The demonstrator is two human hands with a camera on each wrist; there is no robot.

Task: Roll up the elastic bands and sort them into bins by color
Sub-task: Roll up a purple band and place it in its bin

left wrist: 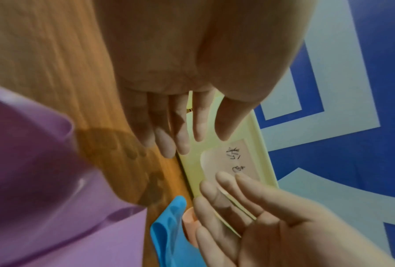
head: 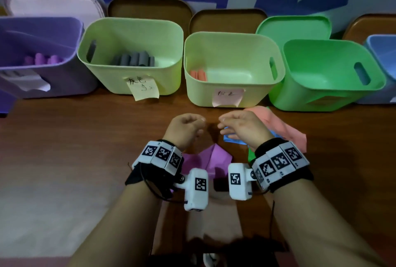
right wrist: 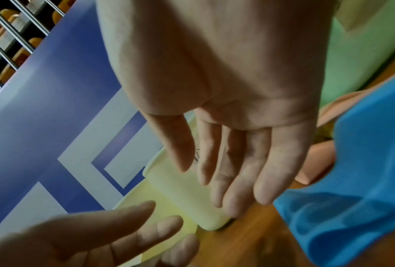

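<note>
My left hand (head: 200,126) and right hand (head: 221,126) hover side by side over the wooden table, just in front of the yellow bin (head: 201,93) with a pink label. Both hold nothing, and their fingers are relaxed. In the wrist views the left hand (left wrist: 182,144) and right hand (right wrist: 226,189) show loose, nearly straight fingers. Unrolled bands lie below them: a blue band (head: 233,139) under my right hand, a pink band (head: 278,125) to its right, and a purple band (head: 205,157) near my wrists. Two pink rolls (head: 200,75) lie in the yellow bin.
A row of bins lines the back wall: a purple bin (head: 64,87) with purple rolls, a light green bin (head: 102,74) with grey rolls, a green bin (head: 300,99) and a blue bin (head: 383,52). A green band (head: 250,156) peeks out by my right wrist.
</note>
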